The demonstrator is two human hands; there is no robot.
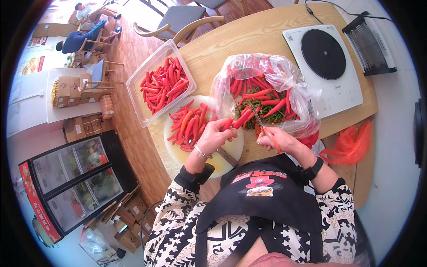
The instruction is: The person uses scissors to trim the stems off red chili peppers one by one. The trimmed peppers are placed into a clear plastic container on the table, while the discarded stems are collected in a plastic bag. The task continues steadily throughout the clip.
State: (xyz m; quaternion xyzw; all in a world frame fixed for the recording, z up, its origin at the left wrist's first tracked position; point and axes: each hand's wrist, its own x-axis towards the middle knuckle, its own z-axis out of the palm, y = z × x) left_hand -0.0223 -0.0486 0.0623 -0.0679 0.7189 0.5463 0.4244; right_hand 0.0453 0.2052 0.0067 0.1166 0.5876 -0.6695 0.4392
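Observation:
My left hand (pixel 212 137) is closed round a few red chili peppers (pixel 242 119), their stem ends pointing toward the bag. In my right hand (pixel 282 139) is a pair of scissors (pixel 258 118) with orange handles, its blades beside those peppers. Beneath the blades sits a clear plastic bag (pixel 293 75), its mouth spread, holding red chilies and many green stems. A heap of stemless-looking chilies (pixel 189 124) covers part of the round white cutting board (pixel 235 144) by my left hand. On the board's near side lies a knife with a brown handle (pixel 227 157).
A clear plastic bin (pixel 135 100) of red chilies stands at the table's left edge. To the right are an induction cooker (pixel 344 100), a small heater (pixel 369 44) and a red mesh bag (pixel 351 144). Chairs (pixel 178 22) stand beyond the wooden table (pixel 249 26); a display fridge (pixel 80 178) is at left.

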